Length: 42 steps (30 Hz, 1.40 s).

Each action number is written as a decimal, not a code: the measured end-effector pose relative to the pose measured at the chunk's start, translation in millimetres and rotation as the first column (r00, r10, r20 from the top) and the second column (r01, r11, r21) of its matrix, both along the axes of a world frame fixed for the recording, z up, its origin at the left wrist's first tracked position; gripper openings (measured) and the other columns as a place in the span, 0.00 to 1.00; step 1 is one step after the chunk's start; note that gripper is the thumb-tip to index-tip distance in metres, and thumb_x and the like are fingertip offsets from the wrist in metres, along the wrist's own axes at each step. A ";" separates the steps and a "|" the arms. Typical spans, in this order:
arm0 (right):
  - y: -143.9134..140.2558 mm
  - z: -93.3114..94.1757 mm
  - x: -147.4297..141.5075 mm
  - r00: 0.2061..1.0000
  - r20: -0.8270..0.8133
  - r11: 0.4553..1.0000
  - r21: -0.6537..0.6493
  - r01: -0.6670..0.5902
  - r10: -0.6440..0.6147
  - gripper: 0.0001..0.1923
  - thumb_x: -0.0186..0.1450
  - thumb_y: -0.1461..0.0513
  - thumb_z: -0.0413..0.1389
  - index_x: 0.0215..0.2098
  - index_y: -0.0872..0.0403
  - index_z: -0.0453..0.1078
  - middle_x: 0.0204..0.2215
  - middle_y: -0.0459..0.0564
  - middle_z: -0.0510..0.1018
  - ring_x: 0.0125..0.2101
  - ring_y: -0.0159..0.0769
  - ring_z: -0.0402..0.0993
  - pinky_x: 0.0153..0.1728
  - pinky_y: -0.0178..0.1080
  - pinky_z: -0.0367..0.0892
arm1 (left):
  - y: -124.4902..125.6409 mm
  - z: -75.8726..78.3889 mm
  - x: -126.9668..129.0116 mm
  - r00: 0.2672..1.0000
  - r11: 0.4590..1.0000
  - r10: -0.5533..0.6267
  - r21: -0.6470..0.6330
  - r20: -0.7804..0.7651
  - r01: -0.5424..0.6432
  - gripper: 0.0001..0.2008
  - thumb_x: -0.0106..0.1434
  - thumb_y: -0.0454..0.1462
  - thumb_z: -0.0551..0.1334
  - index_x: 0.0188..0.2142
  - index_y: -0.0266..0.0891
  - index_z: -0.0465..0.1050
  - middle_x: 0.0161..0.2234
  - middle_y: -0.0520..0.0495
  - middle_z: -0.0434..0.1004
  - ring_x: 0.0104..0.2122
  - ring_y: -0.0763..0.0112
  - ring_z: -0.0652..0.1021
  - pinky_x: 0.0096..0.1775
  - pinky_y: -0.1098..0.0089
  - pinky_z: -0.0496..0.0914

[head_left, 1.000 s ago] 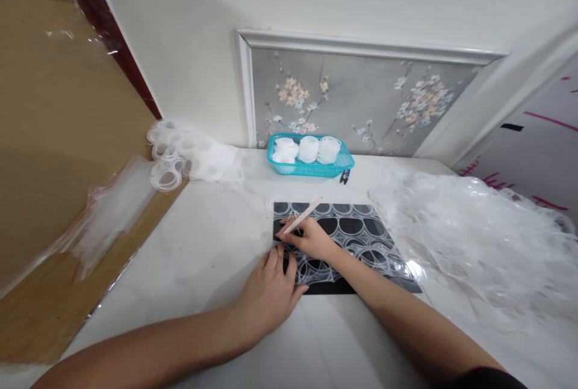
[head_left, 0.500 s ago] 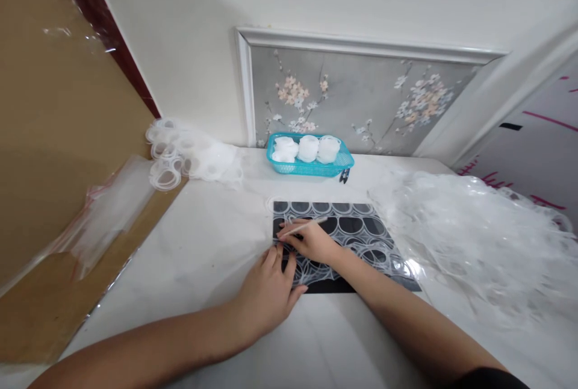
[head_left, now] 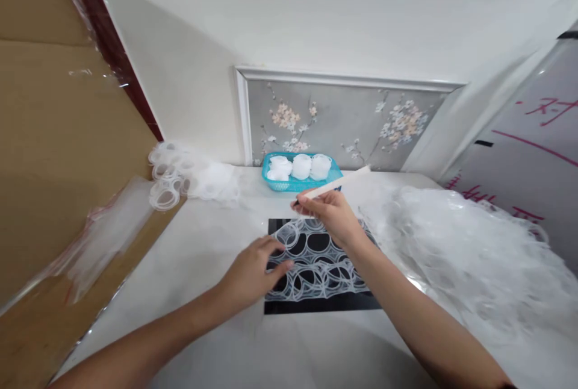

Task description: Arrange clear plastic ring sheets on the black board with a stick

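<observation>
A black mat [head_left: 311,306] lies on the white table, and a clear plastic sheet of white-edged rings [head_left: 318,243] rests on it. My right hand [head_left: 336,214] is closed around a slim white pen-like tool [head_left: 347,183] with a dark tip, held above the mat's far edge. The sheet's far left corner looks raised toward that hand's fingers; whether they grip it is unclear. My left hand [head_left: 257,268] is at the mat's left edge, thumb and fingers apart, over or touching the rings.
Behind the mat stands a turquoise basket [head_left: 295,185] holding three stacks of white rings [head_left: 301,166]. A large heap of clear ring sheets [head_left: 469,256] spreads at right. More ring scraps [head_left: 189,175] lie at back left, beside clear plastic bags [head_left: 108,232] and cardboard [head_left: 67,124].
My right hand has risen off the sheet with the tool, away from my left hand. My left hand's thumb and fingers have shifted on the left edge. The view has tilted up.
</observation>
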State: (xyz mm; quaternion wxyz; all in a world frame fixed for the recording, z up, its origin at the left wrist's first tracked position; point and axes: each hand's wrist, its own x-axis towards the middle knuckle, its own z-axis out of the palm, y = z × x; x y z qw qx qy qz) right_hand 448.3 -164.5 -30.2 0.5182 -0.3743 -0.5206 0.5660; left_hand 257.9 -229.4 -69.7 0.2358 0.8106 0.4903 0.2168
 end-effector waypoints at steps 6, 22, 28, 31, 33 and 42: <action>-29.0 22.1 11.3 0.889 -0.407 0.883 -0.310 -0.352 0.211 0.13 0.52 0.60 0.66 0.31 0.58 0.70 0.29 0.50 0.78 0.32 0.33 0.76 0.36 0.34 0.71 | 13.7 61.3 -1.7 0.820 0.981 0.036 -0.178 0.572 0.081 0.20 0.60 0.41 0.60 0.52 0.45 0.61 0.55 0.44 0.62 0.55 0.59 0.65 0.53 0.59 0.62; -52.2 42.5 37.0 0.724 -0.290 0.774 0.112 -0.624 0.626 0.08 0.54 0.59 0.64 0.29 0.56 0.73 0.29 0.47 0.76 0.31 0.29 0.74 0.35 0.34 0.69 | 40.9 73.2 59.3 0.752 0.841 -0.119 -0.337 0.648 0.423 0.12 0.55 0.43 0.65 0.28 0.35 0.71 0.24 0.50 0.72 0.25 0.73 0.71 0.29 0.74 0.65; -76.9 53.7 32.4 0.780 0.349 0.748 0.257 -0.612 0.519 0.07 0.53 0.59 0.65 0.29 0.55 0.77 0.35 0.49 0.77 0.46 0.34 0.71 0.53 0.39 0.62 | 43.7 84.2 38.2 0.762 0.997 0.023 0.039 0.647 -0.063 0.10 0.58 0.42 0.65 0.32 0.37 0.73 0.27 0.51 0.73 0.29 0.72 0.72 0.34 0.73 0.67; -80.3 54.1 29.0 0.730 0.384 0.693 0.257 -0.673 0.565 0.10 0.53 0.57 0.64 0.31 0.54 0.78 0.36 0.50 0.77 0.49 0.35 0.70 0.52 0.37 0.64 | 35.3 93.5 30.2 0.739 0.989 0.004 0.106 0.673 -0.102 0.09 0.58 0.41 0.65 0.31 0.37 0.73 0.28 0.50 0.73 0.30 0.72 0.73 0.35 0.73 0.67; -80.0 53.5 28.5 0.720 0.367 0.683 0.251 -0.686 0.589 0.11 0.53 0.57 0.65 0.31 0.54 0.78 0.39 0.50 0.77 0.49 0.35 0.69 0.51 0.36 0.64 | 29.4 97.0 28.2 0.711 0.991 0.007 0.091 0.703 -0.101 0.08 0.58 0.41 0.65 0.32 0.38 0.73 0.29 0.50 0.73 0.31 0.71 0.74 0.36 0.72 0.68; -59.5 43.9 38.7 0.692 -0.311 0.759 0.284 -0.586 0.651 0.11 0.50 0.56 0.66 0.21 0.54 0.72 0.52 0.51 0.71 0.54 0.43 0.64 0.36 0.35 0.68 | 18.2 98.7 32.5 0.865 0.825 -0.335 -0.326 0.374 0.461 0.15 0.56 0.40 0.65 0.44 0.41 0.71 0.40 0.46 0.73 0.39 0.66 0.74 0.39 0.67 0.69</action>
